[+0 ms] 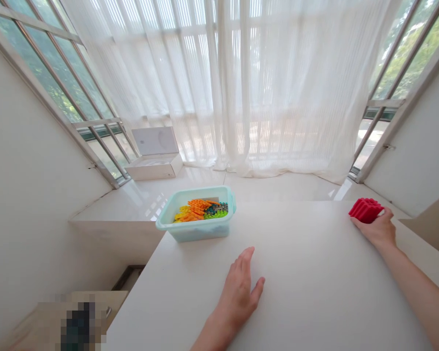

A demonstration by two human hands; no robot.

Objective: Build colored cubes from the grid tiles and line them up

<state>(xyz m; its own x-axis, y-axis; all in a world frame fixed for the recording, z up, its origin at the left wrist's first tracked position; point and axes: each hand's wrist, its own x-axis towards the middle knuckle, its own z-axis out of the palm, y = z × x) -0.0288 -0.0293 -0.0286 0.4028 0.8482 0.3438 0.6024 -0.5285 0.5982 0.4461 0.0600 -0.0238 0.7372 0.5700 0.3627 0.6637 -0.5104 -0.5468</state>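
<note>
My left hand (239, 292) rests on the white table top (307, 273), fingers apart, holding nothing. It is nearest to a pale turquoise plastic tub (195, 233), which stands at the table's far left corner. Orange, yellow, green and dark building pieces (199, 211) lie heaped in the tub. My right hand (375, 228) is at the table's far right edge, shut around a red ridged plastic block (366, 210). The fingers cover the block's lower side.
A white open box (154, 163) stands on the glossy white window ledge (278, 187) behind the table. A sheer white curtain (241, 87) and framed windows lie beyond. A pixelated object (78, 326) sits on a wooden surface at lower left.
</note>
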